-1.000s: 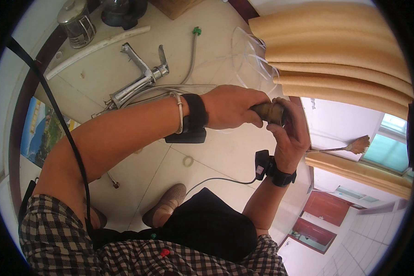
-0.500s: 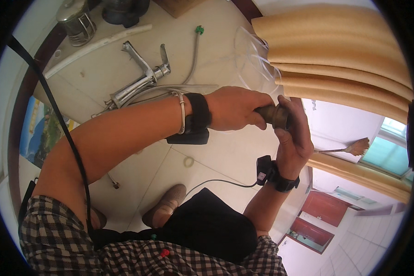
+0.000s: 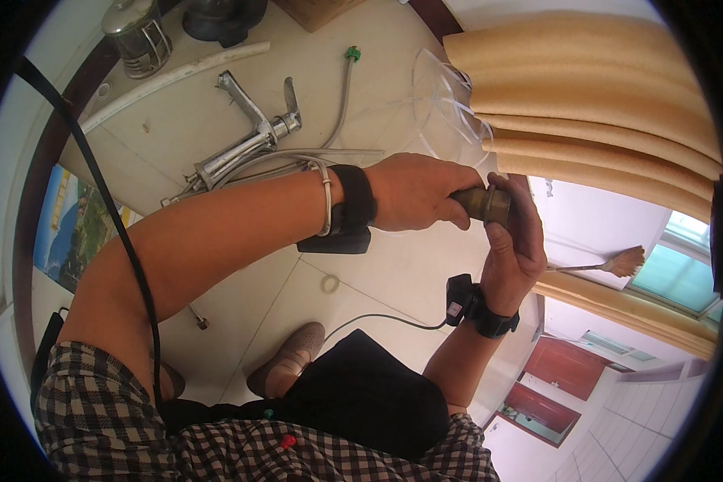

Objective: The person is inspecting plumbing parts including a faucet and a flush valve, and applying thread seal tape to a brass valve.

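Between my two hands, in front of me, is a dark brass-coloured pipe fitting (image 3: 496, 209) with a wider collar. My left hand (image 3: 418, 193) reaches across from the left and pinches its narrower end between thumb and fingers. Around the wider end curl the thumb and fingers of my right hand (image 3: 522, 241). The fingers partly cover the fitting. Below my left forearm, a chrome faucet (image 3: 231, 161) lies on the tiled floor. Grey flexible hoses lie beside it, one with a green end (image 3: 352, 54).
A white pipe (image 3: 185, 79), a metal-framed jug (image 3: 139, 48) and a dark object (image 3: 223, 20) are at the far left. Clear tubing (image 3: 450, 108) lies near the orange curtain (image 3: 578, 96). A pale ring (image 3: 329, 283) is by my shoe (image 3: 293, 353). A black cable (image 3: 112, 201) crosses my left arm.
The fitting has turned slightly in my hands, and more of its collar shows. Both hands keep their hold and have hardly moved.
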`<action>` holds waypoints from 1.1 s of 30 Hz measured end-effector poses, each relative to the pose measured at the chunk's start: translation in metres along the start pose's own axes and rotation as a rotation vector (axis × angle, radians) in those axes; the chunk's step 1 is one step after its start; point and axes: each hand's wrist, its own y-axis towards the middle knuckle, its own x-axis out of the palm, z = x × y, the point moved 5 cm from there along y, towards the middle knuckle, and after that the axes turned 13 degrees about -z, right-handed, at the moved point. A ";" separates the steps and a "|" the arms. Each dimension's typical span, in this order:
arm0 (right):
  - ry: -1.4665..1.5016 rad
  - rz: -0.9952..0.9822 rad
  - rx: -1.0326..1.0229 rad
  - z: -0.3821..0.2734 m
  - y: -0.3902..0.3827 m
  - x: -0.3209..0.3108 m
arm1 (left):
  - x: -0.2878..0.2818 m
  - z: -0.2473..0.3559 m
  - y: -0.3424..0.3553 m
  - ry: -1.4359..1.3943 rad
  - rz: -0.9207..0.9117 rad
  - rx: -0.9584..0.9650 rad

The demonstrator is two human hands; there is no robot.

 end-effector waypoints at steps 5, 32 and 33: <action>-0.062 0.000 0.031 -0.003 -0.003 -0.001 | 0.002 0.000 0.000 0.012 -0.011 0.000; -0.459 0.049 0.018 -0.011 -0.003 -0.006 | -0.001 -0.002 0.003 0.031 0.001 0.014; -0.508 0.058 0.071 -0.011 -0.003 -0.008 | -0.001 0.000 0.003 0.030 0.001 0.015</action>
